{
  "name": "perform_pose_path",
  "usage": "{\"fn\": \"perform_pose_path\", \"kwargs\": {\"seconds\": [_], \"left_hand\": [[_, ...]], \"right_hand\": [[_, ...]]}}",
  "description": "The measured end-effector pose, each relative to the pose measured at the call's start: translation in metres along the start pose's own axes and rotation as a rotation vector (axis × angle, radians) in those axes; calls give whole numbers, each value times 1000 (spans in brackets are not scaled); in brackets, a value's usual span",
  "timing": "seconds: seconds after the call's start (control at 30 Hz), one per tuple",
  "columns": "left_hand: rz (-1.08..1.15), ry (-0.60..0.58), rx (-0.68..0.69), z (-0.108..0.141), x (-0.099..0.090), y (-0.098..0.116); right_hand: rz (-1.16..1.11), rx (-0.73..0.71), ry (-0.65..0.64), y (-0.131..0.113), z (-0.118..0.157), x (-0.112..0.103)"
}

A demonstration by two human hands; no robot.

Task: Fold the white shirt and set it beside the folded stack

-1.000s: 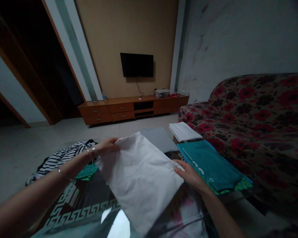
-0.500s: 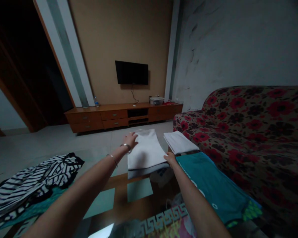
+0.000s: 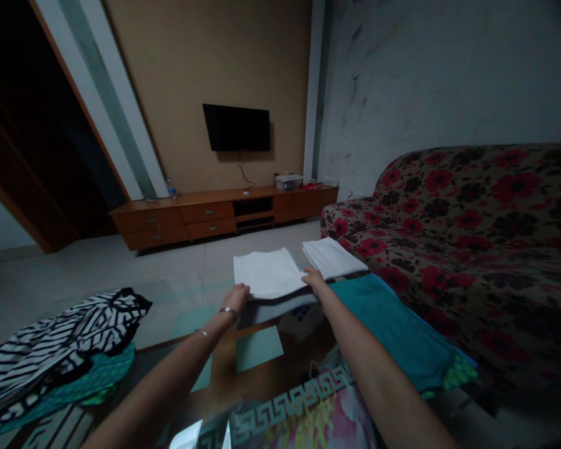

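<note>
A folded white cloth (image 3: 266, 272) is held by its near corners above the far part of the glass-topped table (image 3: 224, 374). My left hand (image 3: 237, 298) is closed on its near left corner, with bangles on the wrist and forearm. Fingers of my right hand (image 3: 312, 279) pinch its near right corner. Grey fabric shows just below the cloth's near edge. Another folded white cloth (image 3: 334, 257) lies to the right, beyond a teal cloth (image 3: 393, 324) with a green patterned end.
Black-and-white striped clothing (image 3: 70, 343) lies at the left over teal-green fabric (image 3: 98, 374). A flowered sofa (image 3: 449, 218) stands at the right. A low wooden cabinet (image 3: 206, 215) is under a wall-mounted television (image 3: 238, 128). Patterned fabric (image 3: 308, 415) shows at the near edge.
My left hand has moved from the white cloth's far left side to its near left corner and closed on it. The cloth's near edge is lifted. The view has shifted slightly.
</note>
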State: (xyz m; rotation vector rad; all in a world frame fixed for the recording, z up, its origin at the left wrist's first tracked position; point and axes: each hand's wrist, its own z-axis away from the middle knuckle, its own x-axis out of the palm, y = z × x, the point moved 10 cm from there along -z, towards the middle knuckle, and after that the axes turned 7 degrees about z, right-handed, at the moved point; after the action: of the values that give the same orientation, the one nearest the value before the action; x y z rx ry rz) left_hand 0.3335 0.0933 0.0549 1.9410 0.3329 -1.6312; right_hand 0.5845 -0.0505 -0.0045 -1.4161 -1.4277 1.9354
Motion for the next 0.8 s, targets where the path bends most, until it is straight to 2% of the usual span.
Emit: {"fn": "perform_pose_path", "kwargs": {"seconds": [0.13, 0.2, 0.23, 0.3, 0.47, 0.53, 0.63, 0.8], "left_hand": [[-38, 159, 55, -38, -69, 16], [-51, 211, 96, -41, -87, 24], [-58, 222, 116, -37, -88, 27], [-74, 212, 147, -15, -73, 32], [-127, 111, 162, 61, 11, 30], [-147, 101, 134, 77, 32, 23], [-169, 91, 117, 81, 42, 13], [-183, 68, 134, 72, 36, 7]], "right_hand": [[-53, -74, 14, -46, -30, -21], [-72, -115, 10, -54, -34, -30], [-75, -130, 7, -52, -30, -34], [-64, -142, -6, -34, -14, -37], [34, -102, -65, 35, 37, -22], [70, -94, -69, 47, 44, -18], [113, -99, -66, 46, 42, -16], [160, -107, -40, 39, 41, -16]]}}
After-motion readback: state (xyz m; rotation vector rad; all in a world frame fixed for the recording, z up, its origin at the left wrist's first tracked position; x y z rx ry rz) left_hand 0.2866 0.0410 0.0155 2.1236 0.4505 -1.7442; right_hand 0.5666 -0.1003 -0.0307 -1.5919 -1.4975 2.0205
